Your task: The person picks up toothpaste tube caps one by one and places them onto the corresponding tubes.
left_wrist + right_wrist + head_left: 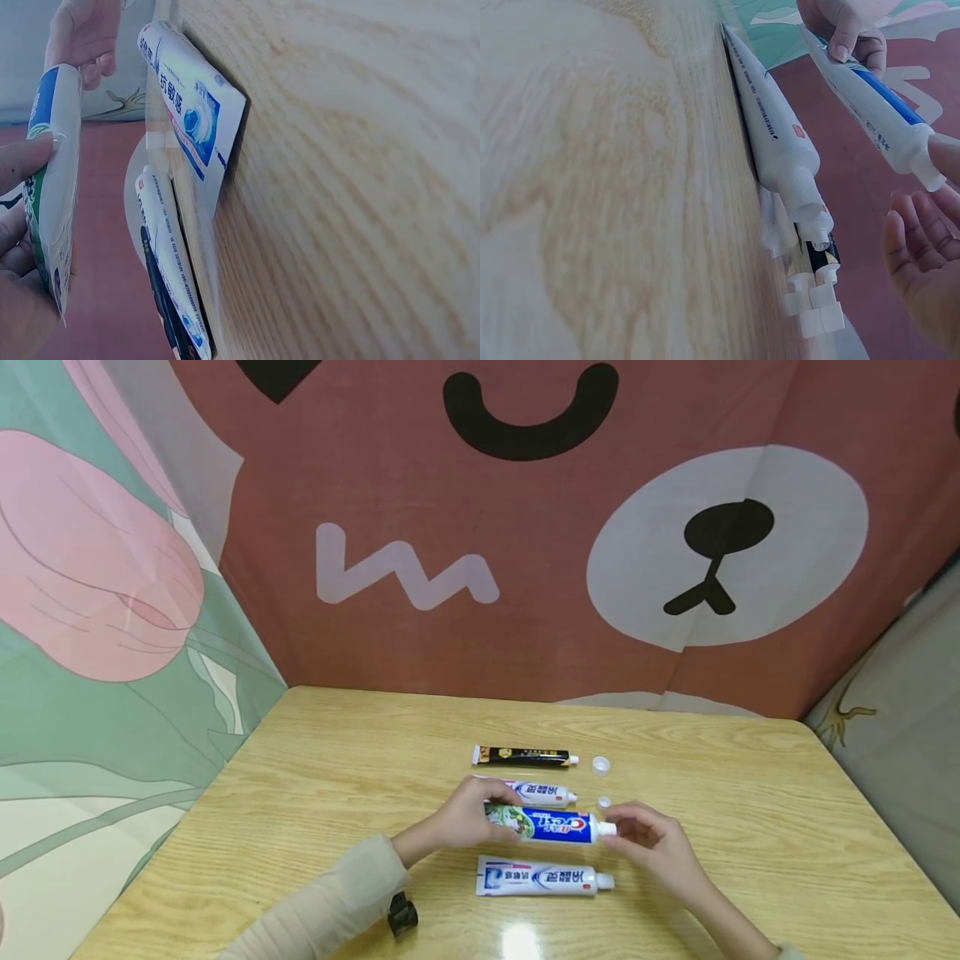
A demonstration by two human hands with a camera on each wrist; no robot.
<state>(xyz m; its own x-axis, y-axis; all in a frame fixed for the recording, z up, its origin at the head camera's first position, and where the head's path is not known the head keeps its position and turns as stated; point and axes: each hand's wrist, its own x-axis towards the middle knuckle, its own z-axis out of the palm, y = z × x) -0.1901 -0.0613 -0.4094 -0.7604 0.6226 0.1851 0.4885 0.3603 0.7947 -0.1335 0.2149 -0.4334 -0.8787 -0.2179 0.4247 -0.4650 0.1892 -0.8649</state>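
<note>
My left hand [468,814] holds a blue, white and green Crest toothpaste tube [558,826] by its tail end, raised above the table. At the tube's other end is its white cap [606,829], with the thumb and fingertips of my right hand [660,847] on either side of it. In the right wrist view the thumb overlaps this cap [928,174]. A white toothpaste tube [536,877] with a cap lies nearer me. Beyond the Crest tube lie another white tube [547,794], partly hidden by my left hand, and a slim black tube [525,757].
Two loose white caps, a larger one [601,766] and a smaller one [603,802], lie right of the far tubes. The wooden table [360,735] ends at a printed cloth [420,643] behind. A black device [402,914] is strapped at my left wrist.
</note>
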